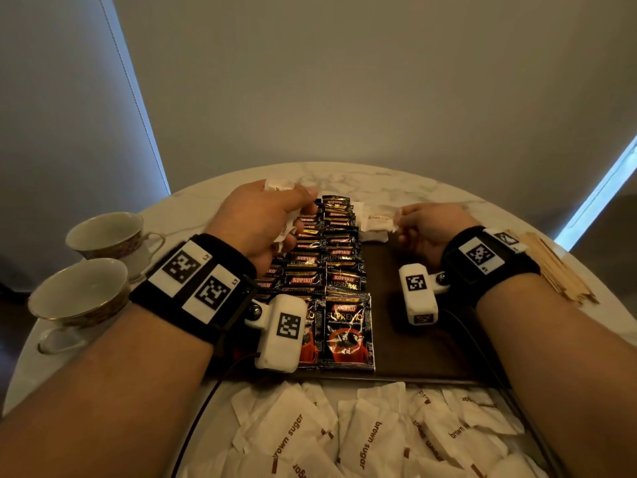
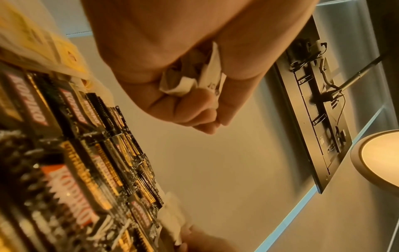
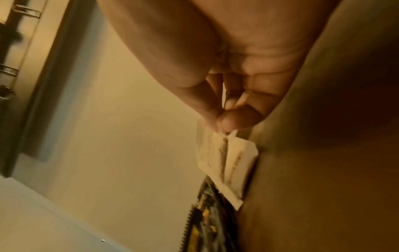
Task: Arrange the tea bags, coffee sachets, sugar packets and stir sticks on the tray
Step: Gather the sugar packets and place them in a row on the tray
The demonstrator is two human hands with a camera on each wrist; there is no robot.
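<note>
Desk: round, white marble-patterned top; its curved far edge lies just beyond both hands.

Tray: dark brown, flat, rectangular, at the desk's middle. Its right half is bare; the near edge meets the loose sugar heap.

Coffee sachets: glossy black-and-red foil, serrated ends, marked KOPIKO, overlapped in rows down the tray's left half.

Brown sugar packets, loose: white paper, brown print, heaped on the desk in front of the tray.

Left hand: over the far end of the sachet rows, its grip closed round a crumpled bunch of white packets. The left wrist view shows the fingers curled over the paper; the head view shows only corners sticking out.

Right hand: at the tray's far edge, its grip pinching one corner of a brown sugar packet between thumb and fingertip. That packet lies beside the sachets. The pinch shows clearly only in the right wrist view, which is blurred.

Stir sticks: thin pale wood, piled on the desk right of the tray, near the desk's edge.

Teacups: two, white porcelain with patterned rims, at the desk's left edge.
</note>
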